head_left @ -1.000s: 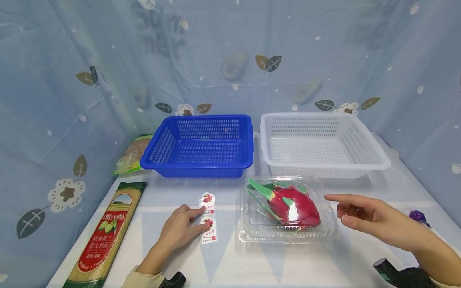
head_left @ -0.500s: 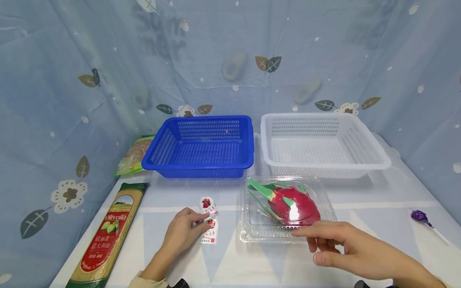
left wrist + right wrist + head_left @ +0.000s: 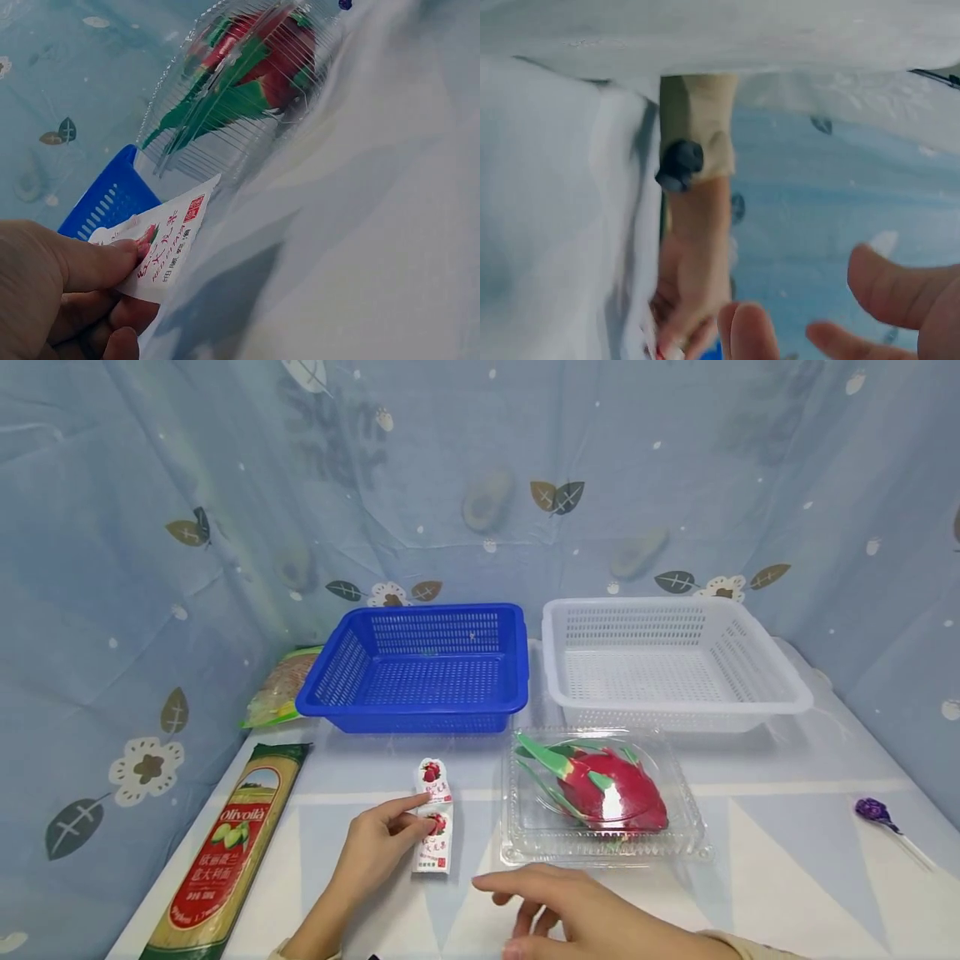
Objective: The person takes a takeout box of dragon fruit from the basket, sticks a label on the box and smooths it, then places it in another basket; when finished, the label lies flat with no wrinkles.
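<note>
My left hand (image 3: 382, 847) pinches a strip of two white stickers (image 3: 432, 852) printed with dragon fruit and red lettering. In the left wrist view the thumb lies over the strip and the sticker's (image 3: 172, 247) free end tilts up off the table. My right hand (image 3: 577, 910) is near the table's front, to the right of the stickers, fingers apart and loosely bent, holding nothing. Behind it, a clear plastic clamshell box (image 3: 517, 843) stands closed over a red dragon fruit (image 3: 615, 789) with green scales.
A blue basket (image 3: 420, 722) and a white basket (image 3: 682, 714) stand at the back. On the left lie a spaghetti pack (image 3: 225, 852) and a green-edged bag (image 3: 281, 689). A purple-wrapped lollipop (image 3: 873, 811) lies at the right. A patterned cloth (image 3: 480, 485) hangs behind.
My right hand has moved left and toward me, from the box's right side to in front of it. My left hand has lifted the sticker strip, which was flat on the table.
</note>
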A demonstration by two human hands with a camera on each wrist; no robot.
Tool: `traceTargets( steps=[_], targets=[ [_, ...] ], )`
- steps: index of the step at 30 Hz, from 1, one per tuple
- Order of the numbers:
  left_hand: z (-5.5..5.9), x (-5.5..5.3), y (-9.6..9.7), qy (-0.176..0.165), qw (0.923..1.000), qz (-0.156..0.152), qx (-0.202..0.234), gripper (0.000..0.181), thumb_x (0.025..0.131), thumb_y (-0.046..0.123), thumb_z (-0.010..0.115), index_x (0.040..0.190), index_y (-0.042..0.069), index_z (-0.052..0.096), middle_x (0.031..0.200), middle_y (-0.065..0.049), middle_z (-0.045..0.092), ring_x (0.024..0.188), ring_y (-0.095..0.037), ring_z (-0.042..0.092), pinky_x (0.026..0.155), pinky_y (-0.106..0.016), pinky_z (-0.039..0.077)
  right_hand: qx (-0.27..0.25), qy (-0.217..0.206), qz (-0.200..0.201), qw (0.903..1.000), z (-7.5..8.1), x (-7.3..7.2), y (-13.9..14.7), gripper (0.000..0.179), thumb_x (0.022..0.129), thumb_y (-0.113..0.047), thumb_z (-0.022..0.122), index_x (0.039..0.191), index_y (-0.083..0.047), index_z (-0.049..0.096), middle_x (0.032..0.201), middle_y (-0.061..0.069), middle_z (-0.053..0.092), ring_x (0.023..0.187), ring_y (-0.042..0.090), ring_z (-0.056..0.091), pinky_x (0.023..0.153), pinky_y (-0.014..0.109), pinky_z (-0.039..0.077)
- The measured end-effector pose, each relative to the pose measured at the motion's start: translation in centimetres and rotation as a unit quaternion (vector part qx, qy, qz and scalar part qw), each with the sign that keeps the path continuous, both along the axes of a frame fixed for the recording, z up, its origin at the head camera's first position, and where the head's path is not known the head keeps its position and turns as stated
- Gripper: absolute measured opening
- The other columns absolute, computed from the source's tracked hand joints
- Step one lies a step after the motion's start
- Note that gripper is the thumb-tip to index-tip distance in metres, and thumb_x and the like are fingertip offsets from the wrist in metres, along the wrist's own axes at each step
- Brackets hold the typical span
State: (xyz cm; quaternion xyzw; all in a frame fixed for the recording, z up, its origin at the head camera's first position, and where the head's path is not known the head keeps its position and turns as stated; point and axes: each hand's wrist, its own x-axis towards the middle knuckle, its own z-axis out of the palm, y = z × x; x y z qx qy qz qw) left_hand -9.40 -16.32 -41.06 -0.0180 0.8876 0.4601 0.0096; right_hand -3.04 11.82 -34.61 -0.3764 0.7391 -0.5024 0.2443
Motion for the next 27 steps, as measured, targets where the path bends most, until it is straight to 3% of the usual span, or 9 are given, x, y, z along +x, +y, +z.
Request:
traceTargets(
  steps=[4, 11, 14, 19, 23, 27],
  targets=[
    [0.2, 0.3, -0.3, -0.016, 0.9994, 0.016, 0.028, 0.034, 0.083, 0.019, 0.079, 0.117, 0.02, 0.073, 0.078, 0.003, 0.073, 0.07, -0.005, 0.058, 0.067, -0.019, 0.045, 0.009, -0.078, -0.062, 0.995, -0.7, -0.4, -3.3, 0.062, 0.096, -0.031, 0.065, 0.15, -0.026, 0.037, 0.137, 0.011, 0.049, 0.109, 0.006, 0.062, 0.087, 0.018, 0.054],
    [0.3, 0.9, -1.0, -0.03, 0.9965, 0.022, 0.074, 0.036, 0.083, 0.019, 0.079, 0.118, 0.018, 0.072, 0.08, -0.001, 0.074, 0.071, -0.005, 0.06, 0.068, -0.018, 0.048, 0.032, -0.066, -0.133, 0.9884, -2.4, -1.2, -7.0, 0.077, 0.096, -0.032, 0.065, 0.157, -0.021, 0.02, 0.153, 0.018, 0.028, 0.119, 0.031, 0.056, 0.081, 0.026, 0.054],
    [0.5, 1.1, -1.2, -0.032, 0.9955, 0.024, 0.087, 0.036, 0.083, 0.019, 0.079, 0.118, 0.018, 0.072, 0.082, -0.002, 0.074, 0.073, -0.005, 0.061, 0.069, -0.018, 0.049, 0.019, -0.103, -0.162, 0.9812, -3.2, -1.7, -8.2, 0.078, 0.096, -0.029, 0.065, 0.157, -0.023, 0.019, 0.155, 0.024, 0.027, 0.116, 0.033, 0.06, 0.081, 0.033, 0.054],
    [0.8, 1.4, -1.4, -0.037, 0.9927, 0.018, 0.113, 0.035, 0.084, 0.017, 0.078, 0.118, 0.016, 0.072, 0.083, -0.005, 0.074, 0.076, -0.005, 0.065, 0.072, -0.018, 0.051, -0.056, -0.164, -0.216, 0.961, -4.3, -2.7, -10.2, 0.068, 0.097, -0.02, 0.062, 0.155, -0.023, 0.026, 0.139, 0.026, 0.043, 0.095, 0.022, 0.065, 0.071, 0.028, 0.052],
    [0.9, 1.5, -1.4, -0.043, 0.9905, 0.009, 0.13, 0.036, 0.083, 0.013, 0.078, 0.119, 0.014, 0.071, 0.084, -0.007, 0.074, 0.075, -0.006, 0.065, 0.072, -0.018, 0.052, -0.076, -0.137, -0.268, 0.9506, -4.8, -3.2, -11.4, 0.055, 0.098, -0.016, 0.059, 0.149, -0.018, 0.038, 0.114, 0.014, 0.05, 0.08, 0.013, 0.061, 0.062, 0.021, 0.049],
    [1.0, 1.6, -1.5, -0.044, 0.9898, 0.004, 0.136, 0.037, 0.083, 0.011, 0.078, 0.119, 0.013, 0.071, 0.084, -0.008, 0.072, 0.073, -0.006, 0.062, 0.07, -0.019, 0.051, -0.088, -0.113, -0.306, 0.941, -5.2, -3.6, -12.1, 0.046, 0.097, -0.013, 0.06, 0.141, -0.015, 0.048, 0.103, 0.008, 0.051, 0.075, 0.007, 0.055, 0.058, 0.018, 0.047]
  ],
)
